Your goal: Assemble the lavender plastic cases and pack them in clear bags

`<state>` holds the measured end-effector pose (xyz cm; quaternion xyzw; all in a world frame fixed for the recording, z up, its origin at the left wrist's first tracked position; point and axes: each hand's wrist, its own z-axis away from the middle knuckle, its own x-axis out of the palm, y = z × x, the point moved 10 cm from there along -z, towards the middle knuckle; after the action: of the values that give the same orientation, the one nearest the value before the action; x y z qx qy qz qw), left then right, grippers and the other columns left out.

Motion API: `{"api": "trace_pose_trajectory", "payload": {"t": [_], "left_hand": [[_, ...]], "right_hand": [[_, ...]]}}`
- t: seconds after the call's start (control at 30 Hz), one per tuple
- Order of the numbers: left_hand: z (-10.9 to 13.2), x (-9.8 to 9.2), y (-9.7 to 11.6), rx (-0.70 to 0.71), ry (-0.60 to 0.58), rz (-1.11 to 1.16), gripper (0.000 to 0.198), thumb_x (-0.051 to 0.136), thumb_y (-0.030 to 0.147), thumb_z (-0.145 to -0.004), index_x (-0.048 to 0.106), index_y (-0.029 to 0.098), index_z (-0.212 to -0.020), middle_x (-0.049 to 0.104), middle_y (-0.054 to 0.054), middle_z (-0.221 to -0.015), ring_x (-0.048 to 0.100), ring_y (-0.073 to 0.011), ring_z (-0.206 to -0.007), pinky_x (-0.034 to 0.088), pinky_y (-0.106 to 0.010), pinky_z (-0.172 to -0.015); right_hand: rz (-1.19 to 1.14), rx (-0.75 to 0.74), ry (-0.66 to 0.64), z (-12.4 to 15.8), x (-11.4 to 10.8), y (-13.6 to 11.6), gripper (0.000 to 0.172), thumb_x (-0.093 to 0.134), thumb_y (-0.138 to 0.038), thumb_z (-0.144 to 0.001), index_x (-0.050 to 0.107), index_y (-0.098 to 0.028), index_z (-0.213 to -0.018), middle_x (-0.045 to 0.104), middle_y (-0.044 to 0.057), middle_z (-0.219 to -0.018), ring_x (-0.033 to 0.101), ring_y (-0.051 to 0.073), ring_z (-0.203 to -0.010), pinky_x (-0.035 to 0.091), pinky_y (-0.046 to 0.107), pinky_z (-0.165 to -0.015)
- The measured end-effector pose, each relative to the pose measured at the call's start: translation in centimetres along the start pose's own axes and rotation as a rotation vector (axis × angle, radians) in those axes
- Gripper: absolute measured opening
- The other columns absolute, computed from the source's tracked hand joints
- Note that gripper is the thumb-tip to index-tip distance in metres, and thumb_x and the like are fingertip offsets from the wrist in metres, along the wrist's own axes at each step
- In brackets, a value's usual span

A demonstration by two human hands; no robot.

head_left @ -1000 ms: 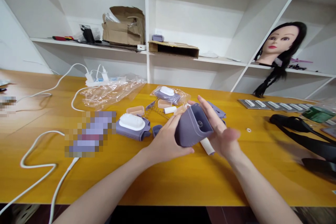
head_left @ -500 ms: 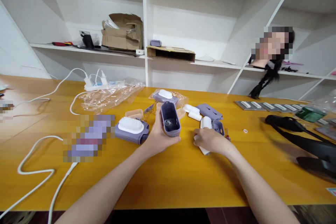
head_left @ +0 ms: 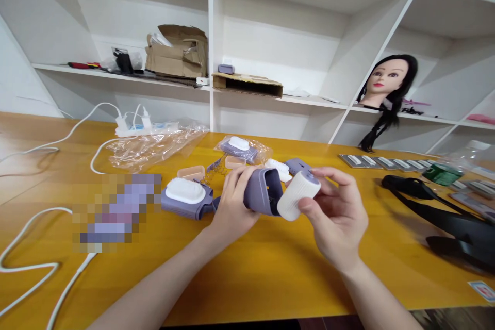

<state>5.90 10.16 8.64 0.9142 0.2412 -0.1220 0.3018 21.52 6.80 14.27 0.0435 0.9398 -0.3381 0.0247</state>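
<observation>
Two hands have their fingers closed in a grasp: the left hand [head_left: 232, 211] wraps a lavender plastic housing [head_left: 263, 193], its open end turned rightward, and the right hand [head_left: 336, 214] pinches a white ribbed cylinder [head_left: 296, 197] just beside that opening. Both are held above the desk [head_left: 247, 283], near a lavender-and-white brush unit [head_left: 185, 198]. Fitting the two together looks to be in hand; lining up the cylinder seems called for.

No readable text or labels anywhere; print on the small card [head_left: 482, 291] at the front right corner of the bench [head_left: 247, 278] too blurred to make out
</observation>
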Motion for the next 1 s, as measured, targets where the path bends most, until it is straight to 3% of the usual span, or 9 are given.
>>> {"api": "trace_pose_trajectory", "payload": {"t": [0.4, 0.73, 1.0], "left_hand": [[0.1, 0.3, 0.6, -0.028, -0.055, 0.013, 0.078, 0.064, 0.006, -0.060, 0.037, 0.022, -0.131, 0.046, -0.011, -0.124, 0.043, -0.0272, -0.117, 0.035, -0.044, -0.101], [0.1, 0.2, 0.8, -0.028, -0.065, -0.005, 0.078, 0.060, 0.004, -0.060, 0.036, 0.024, -0.131, 0.047, -0.010, -0.123, 0.045, -0.0273, -0.116, 0.035, -0.046, -0.100], [0.1, 0.3, 0.7, -0.025, -0.065, 0.000, 0.079, 0.061, 0.005, -0.060, 0.035, 0.025, -0.133, 0.046, -0.010, -0.123, 0.044, -0.0286, -0.116, 0.036, -0.047, -0.100]], "right_hand": [[0.192, -0.047, -0.072, -0.1, 0.4, 1.2, 0.034, 0.068, -0.020, -0.076, 0.061, -0.032, -0.107, 0.064, -0.001, -0.086, 0.053, 0.014, -0.068, 0.042, 0.028, -0.058], [0.054, 0.088, 0.004, -0.2, 0.7, 1.6, 0.024, 0.065, -0.022, -0.078, 0.060, -0.027, -0.100, 0.067, -0.001, -0.080, 0.057, 0.012, -0.063, 0.044, 0.025, -0.052], [0.134, 0.079, 0.031, 0.2, 0.7, 1.7, 0.021, 0.066, -0.025, -0.077, 0.061, -0.024, -0.098, 0.066, 0.000, -0.074, 0.058, 0.014, -0.061, 0.046, 0.027, -0.049]]}}
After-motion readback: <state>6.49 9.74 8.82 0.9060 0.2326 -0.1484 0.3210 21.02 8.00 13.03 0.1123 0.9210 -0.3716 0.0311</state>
